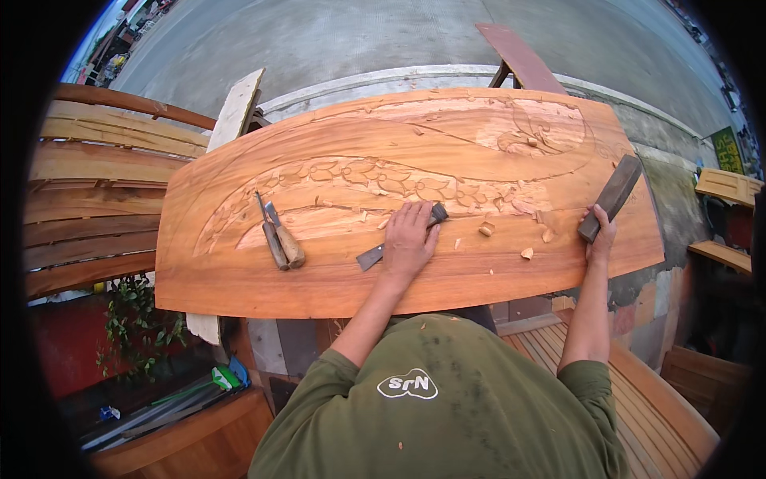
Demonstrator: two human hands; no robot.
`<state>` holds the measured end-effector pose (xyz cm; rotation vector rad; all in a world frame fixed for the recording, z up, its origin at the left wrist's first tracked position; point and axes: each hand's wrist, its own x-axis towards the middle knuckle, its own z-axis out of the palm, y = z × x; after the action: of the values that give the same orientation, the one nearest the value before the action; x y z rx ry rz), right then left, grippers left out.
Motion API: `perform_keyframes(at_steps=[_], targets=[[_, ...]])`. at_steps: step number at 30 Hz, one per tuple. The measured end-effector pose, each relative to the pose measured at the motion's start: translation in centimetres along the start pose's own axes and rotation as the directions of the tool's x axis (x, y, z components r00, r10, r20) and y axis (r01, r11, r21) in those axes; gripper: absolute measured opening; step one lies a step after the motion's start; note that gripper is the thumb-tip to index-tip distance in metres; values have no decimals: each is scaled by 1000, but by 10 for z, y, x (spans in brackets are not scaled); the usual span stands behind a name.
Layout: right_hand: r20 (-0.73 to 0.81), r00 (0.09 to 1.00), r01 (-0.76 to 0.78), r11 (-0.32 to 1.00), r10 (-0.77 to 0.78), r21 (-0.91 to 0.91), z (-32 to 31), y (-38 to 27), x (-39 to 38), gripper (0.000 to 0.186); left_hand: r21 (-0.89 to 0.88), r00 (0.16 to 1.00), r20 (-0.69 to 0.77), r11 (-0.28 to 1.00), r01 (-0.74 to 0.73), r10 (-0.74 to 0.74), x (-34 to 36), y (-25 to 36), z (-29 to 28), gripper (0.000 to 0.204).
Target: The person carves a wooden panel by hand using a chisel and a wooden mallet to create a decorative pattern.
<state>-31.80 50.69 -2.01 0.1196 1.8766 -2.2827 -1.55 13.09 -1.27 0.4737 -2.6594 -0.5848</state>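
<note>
A long wooden board point(319, 291) with carved flowers and scrolls lies before me. Near its middle, my left hand point(411, 239) is closed over a flat chisel point(369, 258), its steel blade showing to the lower left and its dark handle end to the upper right. In my right hand point(600, 231), at the board's right end, is a dark rectangular wooden block point(610, 195), held tilted. Two more carving tools, a narrow one point(275, 243) and a wooden-handled chisel point(289, 243), lie left of my left hand. Loose wood shavings point(486, 228) are scattered between my hands.
Stacked slatted planks point(96, 207) stand at the left, above a leafy plant point(132, 327) and a bundle of long tools point(167, 407). Boards point(519, 48) stick out behind the workpiece toward a concrete pavement point(335, 40). A slatted wooden seat point(654, 407) is at lower right.
</note>
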Motion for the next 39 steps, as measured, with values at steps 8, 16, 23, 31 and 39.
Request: perform_keyframes(at_steps=[8, 16, 23, 31, 39], targets=[[11, 1000, -17, 1000, 18, -11, -5, 3, 3, 33, 10, 1000, -5, 1000, 1, -1, -2, -1, -1, 57], [24, 999, -21, 1000, 21, -5, -8, 4, 5, 32, 15, 1000, -6, 1000, 2, -1, -1, 0, -1, 57], [12, 1000, -15, 1000, 15, -6, -3, -2, 1, 30, -2, 1000, -5, 1000, -9, 9, 0, 1, -4, 56], [11, 1000, -15, 1000, 15, -26, -2, 0, 1, 31, 1, 1000, 0, 1000, 1, -1, -1, 1, -4, 56], [-5, 1000, -23, 1000, 23, -7, -1, -1, 0, 31, -16, 1000, 1, 1000, 1, 0, 0, 0, -4, 56]])
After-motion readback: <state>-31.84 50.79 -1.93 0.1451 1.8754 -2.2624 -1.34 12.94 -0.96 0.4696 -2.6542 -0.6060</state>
